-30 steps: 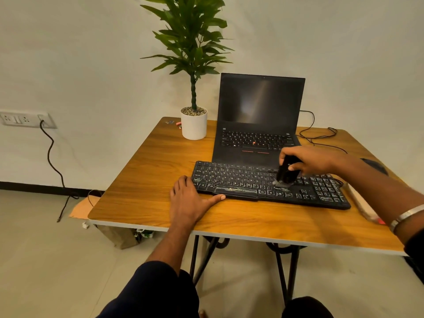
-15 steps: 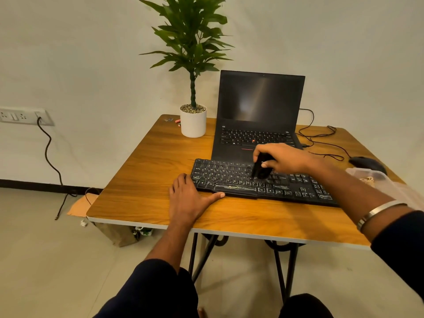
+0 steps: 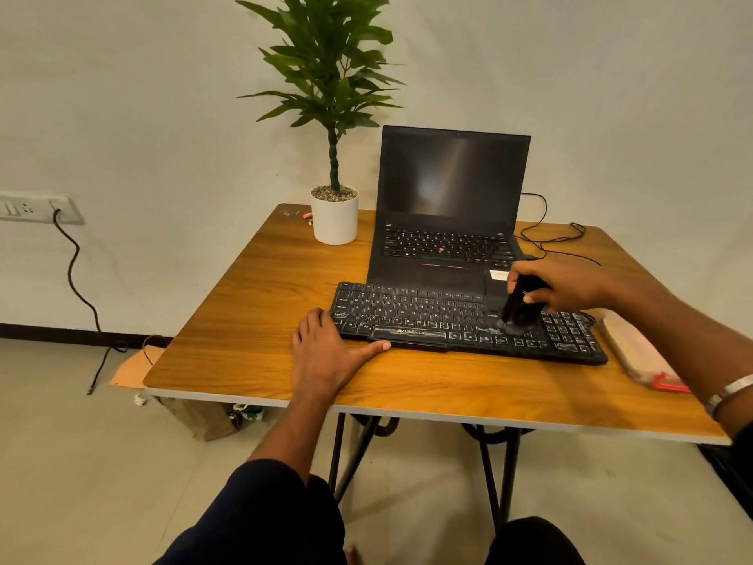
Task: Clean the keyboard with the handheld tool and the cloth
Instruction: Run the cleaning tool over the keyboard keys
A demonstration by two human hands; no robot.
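Keyboard (image 3: pixel 460 320) cleaning occupies us at the wooden table (image 3: pixel 252 320): the black board lies across the near half, just in front of the open laptop (image 3: pixel 448 222). Our right hand (image 3: pixel 566 289) grips the dark handheld tool (image 3: pixel 519 305), its lower end down on the keys toward the right end. Our left hand (image 3: pixel 330 352) rests flat, fingers straight, touching the keyboard's left front corner. A potted plant (image 3: pixel 334 214) stands at the back.
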